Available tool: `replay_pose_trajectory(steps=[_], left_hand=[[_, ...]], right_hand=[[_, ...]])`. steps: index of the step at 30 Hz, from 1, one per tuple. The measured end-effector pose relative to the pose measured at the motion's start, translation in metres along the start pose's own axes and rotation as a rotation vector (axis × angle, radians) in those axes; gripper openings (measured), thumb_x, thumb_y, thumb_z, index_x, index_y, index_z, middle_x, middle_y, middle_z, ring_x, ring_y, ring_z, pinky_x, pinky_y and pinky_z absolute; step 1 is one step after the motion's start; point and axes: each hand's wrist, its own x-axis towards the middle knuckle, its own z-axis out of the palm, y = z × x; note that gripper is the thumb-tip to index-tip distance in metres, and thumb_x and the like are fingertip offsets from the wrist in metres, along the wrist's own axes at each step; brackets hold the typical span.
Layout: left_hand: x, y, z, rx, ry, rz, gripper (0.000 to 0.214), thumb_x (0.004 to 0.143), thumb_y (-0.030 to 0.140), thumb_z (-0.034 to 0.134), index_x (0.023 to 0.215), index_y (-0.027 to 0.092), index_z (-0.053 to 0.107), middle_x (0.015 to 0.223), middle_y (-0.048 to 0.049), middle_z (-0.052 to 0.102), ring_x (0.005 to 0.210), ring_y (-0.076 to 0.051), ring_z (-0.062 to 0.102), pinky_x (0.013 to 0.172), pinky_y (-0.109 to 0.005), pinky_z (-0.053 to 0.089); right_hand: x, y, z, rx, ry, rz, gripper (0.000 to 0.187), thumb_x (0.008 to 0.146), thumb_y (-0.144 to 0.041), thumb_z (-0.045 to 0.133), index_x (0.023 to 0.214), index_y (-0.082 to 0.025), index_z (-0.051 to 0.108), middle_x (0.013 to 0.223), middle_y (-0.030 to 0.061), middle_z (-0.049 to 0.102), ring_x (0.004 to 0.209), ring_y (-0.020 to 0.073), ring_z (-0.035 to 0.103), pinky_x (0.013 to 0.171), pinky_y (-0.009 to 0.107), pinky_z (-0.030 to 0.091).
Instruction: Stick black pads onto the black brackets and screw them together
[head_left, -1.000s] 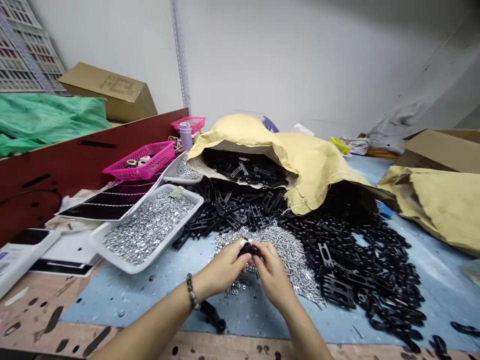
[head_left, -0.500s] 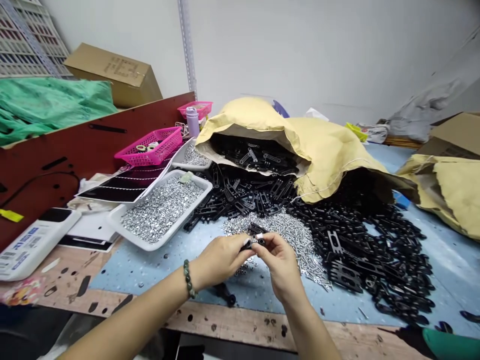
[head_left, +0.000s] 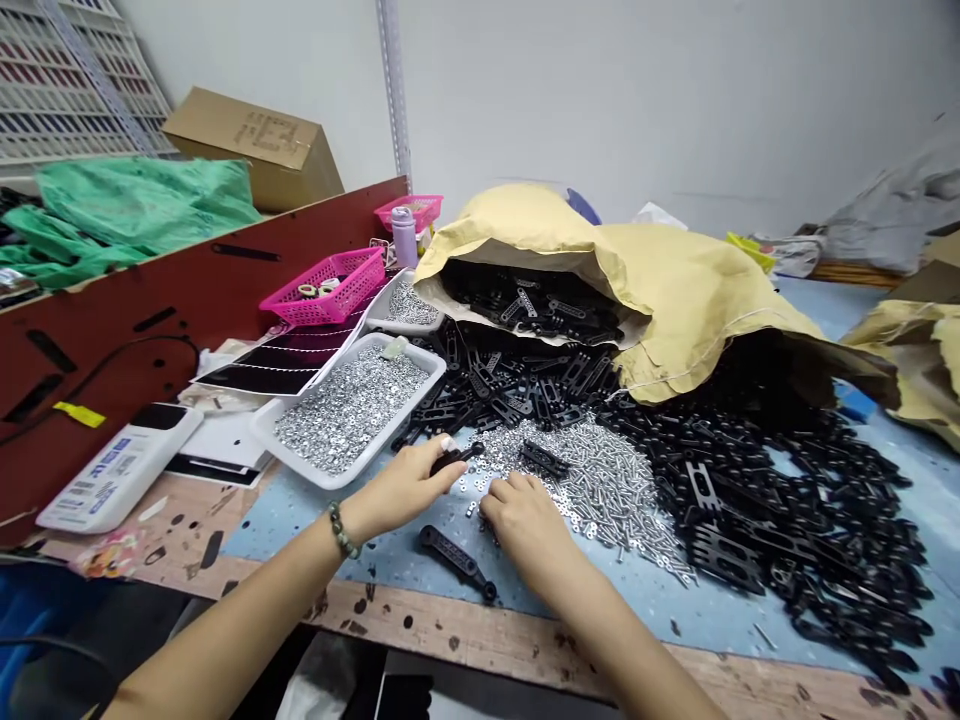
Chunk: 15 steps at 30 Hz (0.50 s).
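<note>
Upper left of frame: white plastic crates (head_left: 75, 80) stacked behind a tilted cardboard box (head_left: 255, 150), green plastic sheeting (head_left: 142, 210) lying in front. Dark red board (head_left: 135, 370) with cut-out slots runs along the left side, metal upright (head_left: 394, 90) against the wall behind it. Pink mesh basket (head_left: 324, 290) holds small rings; second pink basket (head_left: 409, 208) sits farther back beside a purple bottle (head_left: 404, 238). White plastic device (head_left: 120, 470) lower left, on the bench. Yellow paper sack (head_left: 697, 300) center; another yellow sack (head_left: 911, 345) at right edge, cardboard box (head_left: 937, 280) just above.
</note>
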Motion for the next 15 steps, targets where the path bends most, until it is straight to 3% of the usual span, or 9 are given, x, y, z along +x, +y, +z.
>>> replay_pose_trajectory(steps=[4,9,12,15], left_hand=[[0.000,-0.003,0.004,0.002,-0.109,0.007,0.019,0.089,0.032,0.040,0.079,0.020,0.050,0.080,-0.0016,0.060,0.078,-0.020,0.055,0.073,-0.032,0.039],[-0.001,-0.015,0.008,-0.076,-0.237,0.022,0.018,0.088,0.032,0.044,0.083,0.021,0.056,0.083,-0.0001,0.067,0.079,-0.019,0.060,0.074,-0.030,0.043],[-0.003,-0.021,0.006,-0.106,-0.200,0.001,0.021,0.090,0.033,0.040,0.084,0.020,0.055,0.084,-0.0007,0.067,0.081,-0.018,0.061,0.076,-0.029,0.044],[-0.006,-0.026,0.001,-0.097,-0.120,-0.023,0.022,0.090,0.034,0.039,0.083,0.020,0.053,0.081,-0.0011,0.064,0.079,-0.018,0.059,0.074,-0.029,0.044]], right_hand=[[0.006,0.008,-0.007,-0.004,0.011,-0.028,0.010,0.084,-0.013,0.061,0.076,-0.019,0.062,0.078,0.0047,0.061,0.079,0.0205,0.052,0.070,0.033,0.038],[-0.008,0.019,-0.012,0.085,0.191,0.236,0.011,0.089,-0.012,0.051,0.097,-0.015,0.058,0.095,0.0095,0.059,0.087,0.0226,0.053,0.074,0.033,0.039],[-0.010,0.006,-0.003,0.253,0.170,0.179,0.010,0.088,-0.014,0.056,0.096,-0.019,0.058,0.093,0.0054,0.060,0.087,0.0210,0.052,0.074,0.031,0.041],[-0.006,-0.011,0.009,0.239,0.091,0.093,0.006,0.086,-0.015,0.060,0.087,-0.021,0.059,0.087,0.0022,0.061,0.082,0.0203,0.051,0.072,0.031,0.040]])
